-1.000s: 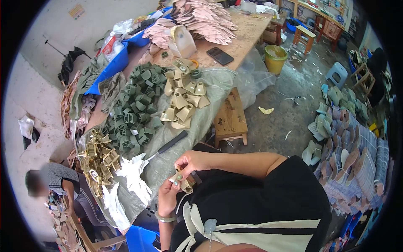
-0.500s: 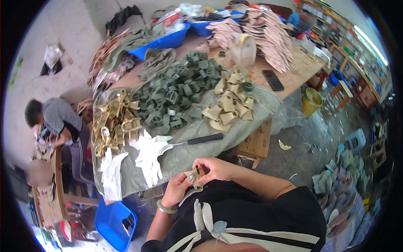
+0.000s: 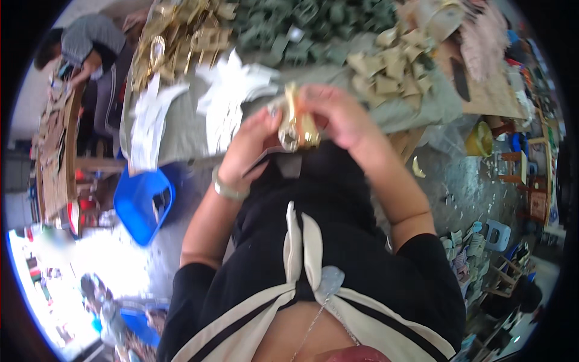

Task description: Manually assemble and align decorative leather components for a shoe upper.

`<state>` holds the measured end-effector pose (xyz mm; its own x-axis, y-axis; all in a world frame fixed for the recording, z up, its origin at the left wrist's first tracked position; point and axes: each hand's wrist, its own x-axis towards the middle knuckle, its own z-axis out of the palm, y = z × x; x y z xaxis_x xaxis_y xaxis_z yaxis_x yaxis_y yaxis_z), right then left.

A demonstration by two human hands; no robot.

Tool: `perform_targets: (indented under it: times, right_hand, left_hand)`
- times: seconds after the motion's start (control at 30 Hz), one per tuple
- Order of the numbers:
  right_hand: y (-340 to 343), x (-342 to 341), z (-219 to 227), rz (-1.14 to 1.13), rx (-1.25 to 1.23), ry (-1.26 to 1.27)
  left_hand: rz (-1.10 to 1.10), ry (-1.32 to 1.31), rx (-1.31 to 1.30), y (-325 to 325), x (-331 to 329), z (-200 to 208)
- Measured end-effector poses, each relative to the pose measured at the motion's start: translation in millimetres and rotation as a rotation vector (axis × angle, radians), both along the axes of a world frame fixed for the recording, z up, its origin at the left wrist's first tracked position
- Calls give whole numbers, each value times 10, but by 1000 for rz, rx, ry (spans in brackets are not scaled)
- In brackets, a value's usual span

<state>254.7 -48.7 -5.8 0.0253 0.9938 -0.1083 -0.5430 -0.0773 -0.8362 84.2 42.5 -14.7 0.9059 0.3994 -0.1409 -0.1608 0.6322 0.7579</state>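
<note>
Over my lap, at the table's front edge, a shiny gold piece shaped like a shoe heel (image 3: 295, 123) is held between my two hands. My left hand (image 3: 248, 140) grips its left side, with the thumb against it. From the right, the fingers of my right hand (image 3: 338, 113) close on its upper part. Both hands are smeared by motion, so the exact finger contact is unclear. A thin pale strip (image 3: 265, 158) hangs below my left hand. Just beyond lies a stack of white cut pieces (image 3: 229, 99).
Gold pieces (image 3: 181, 42), dark green pieces (image 3: 313, 24) and beige pieces (image 3: 398, 69) lie heaped on the cloth-covered table. More white pieces (image 3: 154, 120) hang over its front edge. A blue basin (image 3: 145, 208) and yellow bucket (image 3: 479, 140) stand on the floor. Another person (image 3: 93, 45) bends at left.
My view has tilted downward, so the table now sits higher in the picture. The held piece, which looked mostly beige before, now shows a shiny gold side. The knife is out of sight.
</note>
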Motion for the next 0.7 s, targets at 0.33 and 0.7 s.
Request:
perform_targets:
  times: [0.33,0.7]
  right_hand:
    - [-151,-286,185,-110,93,-365]
    - [-5,-373,60,-68,21,-32]
  left_hand:
    - [-55,-28,15,-24,-192,-111]
    - [131,-90,-23,-122,-252,-111]
